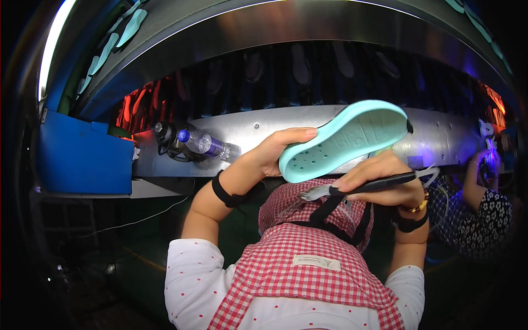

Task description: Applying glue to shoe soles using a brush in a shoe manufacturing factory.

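My left hand is closed on the heel end of a mint-green shoe sole, its thumb over the near rim. The sole is tilted, showing its inner face, with a cluster of small holes towards the heel. My right hand grips a brush with a black handle and pale bristles that point left, below the sole. The bristles are apart from the sole. A clear tube trails off the handle's rear end. Whether my right fingers also touch the sole's underside is hidden.
A metal ledge runs in front of me, bearing a clear bottle and a dark bottle. Beyond it, soles hang in a dark opening with red glows. More soles lie upper left. A blue box stands left; another person works right.
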Demonstrator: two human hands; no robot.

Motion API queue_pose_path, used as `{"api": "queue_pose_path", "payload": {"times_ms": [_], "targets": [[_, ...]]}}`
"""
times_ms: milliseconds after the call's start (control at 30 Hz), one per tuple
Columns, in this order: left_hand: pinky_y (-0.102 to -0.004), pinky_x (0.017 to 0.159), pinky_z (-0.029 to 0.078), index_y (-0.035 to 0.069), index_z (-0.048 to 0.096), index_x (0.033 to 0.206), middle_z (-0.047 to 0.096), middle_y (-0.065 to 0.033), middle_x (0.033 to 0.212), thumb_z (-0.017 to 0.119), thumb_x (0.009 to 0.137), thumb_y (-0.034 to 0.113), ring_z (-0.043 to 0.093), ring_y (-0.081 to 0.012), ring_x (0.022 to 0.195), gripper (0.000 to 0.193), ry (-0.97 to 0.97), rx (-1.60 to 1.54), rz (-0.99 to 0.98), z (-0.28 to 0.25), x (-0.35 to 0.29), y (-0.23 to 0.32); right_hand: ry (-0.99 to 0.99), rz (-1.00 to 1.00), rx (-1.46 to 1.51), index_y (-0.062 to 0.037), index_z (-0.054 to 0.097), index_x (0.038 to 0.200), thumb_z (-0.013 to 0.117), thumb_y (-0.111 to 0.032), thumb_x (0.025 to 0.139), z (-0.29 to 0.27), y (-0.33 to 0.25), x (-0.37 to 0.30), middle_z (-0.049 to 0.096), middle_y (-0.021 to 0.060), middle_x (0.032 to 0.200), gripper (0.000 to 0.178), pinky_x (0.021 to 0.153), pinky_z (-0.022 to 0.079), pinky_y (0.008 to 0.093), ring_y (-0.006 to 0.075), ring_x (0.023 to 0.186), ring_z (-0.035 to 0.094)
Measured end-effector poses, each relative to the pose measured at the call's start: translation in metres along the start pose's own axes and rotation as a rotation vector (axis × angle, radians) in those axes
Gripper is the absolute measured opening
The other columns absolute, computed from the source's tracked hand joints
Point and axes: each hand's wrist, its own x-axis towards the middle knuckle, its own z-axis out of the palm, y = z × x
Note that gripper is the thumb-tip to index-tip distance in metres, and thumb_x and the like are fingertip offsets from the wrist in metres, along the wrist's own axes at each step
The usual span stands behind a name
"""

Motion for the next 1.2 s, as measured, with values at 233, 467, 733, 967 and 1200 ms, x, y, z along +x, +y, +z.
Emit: {"api": "queue_pose_path", "payload": {"times_ms": [233, 467, 733, 967, 1200], "targets": [[-0.0293, 0.082, 0.044, -0.004, 0.042, 0.120, 0.053, -0.0173, 0.109, 0.047, 0.084, 0.031, 0.055, -0.0205, 0.095, 0.050, 0.051, 0.427, -0.159, 0.014, 0.000, 0.011, -0.128, -0.066, -0.230, -0.0001, 0.064, 0.082, 0.067, 0.001, 0.066, -0.007, -0.003, 0.001, 0.064, 0.0138, 0.085, 0.016, 0.073, 0.051, 0.0292, 0.0245, 0.082, 0.063], [-0.0423, 0.064, 0.053, -0.004, 0.048, 0.114, 0.056, -0.0209, 0.102, 0.046, 0.082, 0.040, 0.060, -0.0295, 0.082, 0.054, 0.212, 0.331, -0.140, -0.001, -0.018, 0.016, 0.009, -0.061, -0.129, 0.0001, 0.063, 0.088, 0.065, 0.001, 0.069, -0.011, 0.021, -0.009, 0.064, 0.0134, 0.089, 0.019, 0.077, 0.049, 0.0314, 0.0245, 0.088, 0.062], [-0.0374, 0.066, 0.052, -0.006, 0.047, 0.114, 0.057, -0.0202, 0.099, 0.047, 0.081, 0.038, 0.060, -0.0251, 0.079, 0.055, 0.115, 0.285, 0.071, 0.000, -0.036, 0.028, 0.250, -0.029, -0.227, -0.0001, 0.064, 0.086, 0.068, 0.002, 0.066, 0.001, 0.019, -0.016, 0.064, 0.0124, 0.089, 0.020, 0.077, 0.050, 0.0288, 0.0238, 0.087, 0.062], [-0.0472, 0.093, 0.037, 0.007, 0.045, 0.121, 0.047, -0.0143, 0.122, 0.031, 0.083, 0.058, 0.047, -0.0306, 0.109, 0.065, 0.124, -0.284, 0.392, -0.047, -0.018, 0.000, 0.330, -0.183, -0.218, -0.0009, 0.065, 0.084, 0.069, 0.001, 0.062, 0.008, 0.005, -0.006, 0.065, 0.0119, 0.082, 0.022, 0.063, 0.046, 0.0254, 0.0169, 0.069, 0.060], [-0.0463, 0.088, 0.040, 0.002, 0.041, 0.118, 0.052, -0.0188, 0.104, 0.013, 0.071, 0.078, 0.052, -0.0317, 0.096, 0.093, 0.193, -0.382, 0.391, -0.029, 0.031, -0.047, 0.545, 0.165, 0.099, 0.0014, 0.063, 0.086, 0.068, -0.004, 0.069, 0.025, 0.061, 0.020, 0.063, 0.0072, 0.078, 0.018, 0.059, 0.045, 0.0207, 0.0090, 0.068, 0.058]]}}
